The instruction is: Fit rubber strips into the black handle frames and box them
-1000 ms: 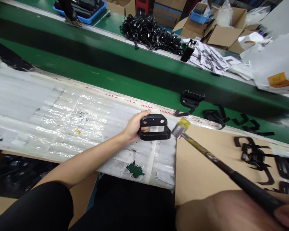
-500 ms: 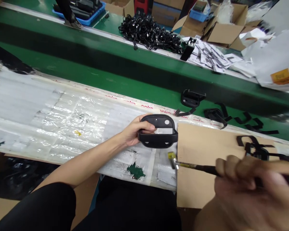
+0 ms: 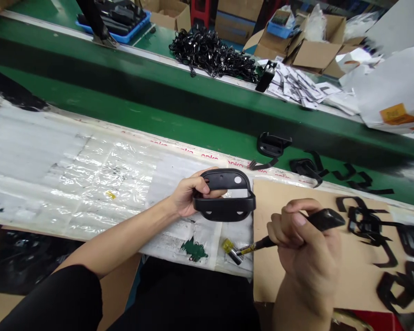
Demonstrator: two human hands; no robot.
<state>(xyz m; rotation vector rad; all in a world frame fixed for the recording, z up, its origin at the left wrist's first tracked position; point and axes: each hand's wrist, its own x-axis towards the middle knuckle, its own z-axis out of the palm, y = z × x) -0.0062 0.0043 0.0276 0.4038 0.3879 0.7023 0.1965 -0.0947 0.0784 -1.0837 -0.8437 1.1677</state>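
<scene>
My left hand [image 3: 189, 195] grips the left end of a black plastic bracket [image 3: 224, 204], an oval plate with round holes and a raised band across its front. The bracket is held above the plastic-covered bench. To the right, my right hand [image 3: 305, 234] is wrapped around the black handle of a small mallet [image 3: 239, 252]. The mallet's head has a yellow translucent face and a metal body; it points left and down, below the bracket and apart from it.
A cardboard sheet [image 3: 267, 271] lies on the right of the bench with several black parts [image 3: 364, 220]. Further black brackets [image 3: 274, 144] rest on the green surface beyond. Behind are piled black cables [image 3: 210, 53], paper leaflets [image 3: 293, 82] and a blue tray [image 3: 124, 36].
My right hand has moved left and up from the lower right corner, bringing the mallet head lower and further left. The bracket in my left hand has tilted slightly and sits a little lower.
</scene>
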